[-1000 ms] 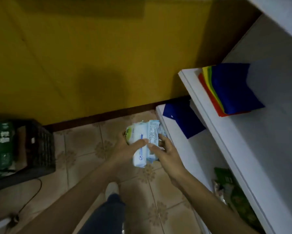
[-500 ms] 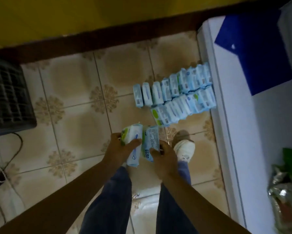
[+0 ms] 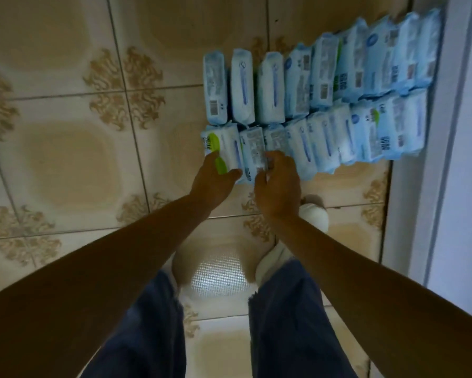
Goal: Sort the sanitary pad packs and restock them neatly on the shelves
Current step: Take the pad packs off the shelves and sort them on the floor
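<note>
Your left hand [image 3: 215, 181] grips a green-marked pack [image 3: 225, 144], your right hand [image 3: 280, 186] the neighbouring pack [image 3: 252, 147], ending two rows [image 3: 365, 77] on tiles [image 3: 65, 148] beside a white shelf [image 3: 420, 186].

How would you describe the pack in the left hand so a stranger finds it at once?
Two rows of blue packs stand on the tiled floor by the white shelf unit. The left hand grips the nearer row's leftmost pack. Unlike the grey-printed pack beside it, it shows a green patch.
</note>
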`<action>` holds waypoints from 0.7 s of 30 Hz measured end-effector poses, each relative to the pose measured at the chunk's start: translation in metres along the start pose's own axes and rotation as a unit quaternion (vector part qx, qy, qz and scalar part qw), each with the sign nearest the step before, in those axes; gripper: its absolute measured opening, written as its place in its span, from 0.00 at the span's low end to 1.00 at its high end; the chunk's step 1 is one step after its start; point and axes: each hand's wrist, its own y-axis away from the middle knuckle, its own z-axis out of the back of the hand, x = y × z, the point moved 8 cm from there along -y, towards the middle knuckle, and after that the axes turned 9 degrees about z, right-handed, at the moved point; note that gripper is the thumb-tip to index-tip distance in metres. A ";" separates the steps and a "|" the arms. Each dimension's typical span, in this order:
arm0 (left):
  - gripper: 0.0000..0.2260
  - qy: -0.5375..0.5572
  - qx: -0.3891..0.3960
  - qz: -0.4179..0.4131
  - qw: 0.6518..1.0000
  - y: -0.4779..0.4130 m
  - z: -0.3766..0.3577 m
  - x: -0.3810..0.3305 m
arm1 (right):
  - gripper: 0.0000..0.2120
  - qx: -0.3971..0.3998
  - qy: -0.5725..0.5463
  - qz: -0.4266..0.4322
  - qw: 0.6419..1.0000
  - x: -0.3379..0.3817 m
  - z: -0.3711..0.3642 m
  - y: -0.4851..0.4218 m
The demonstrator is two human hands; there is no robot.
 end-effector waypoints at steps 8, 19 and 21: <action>0.28 -0.127 -0.003 -0.025 0.992 0.034 0.019 -0.018 | 0.14 0.072 0.047 0.036 0.996 0.017 0.034 0.029; 0.39 -0.451 -0.222 -0.457 0.734 0.291 0.123 -0.204 | 0.39 0.023 0.162 0.257 0.952 0.215 0.229 0.065; 0.38 -0.449 -0.256 -0.488 0.704 0.350 0.147 -0.232 | 0.39 -0.010 0.181 0.311 0.933 0.263 0.278 0.089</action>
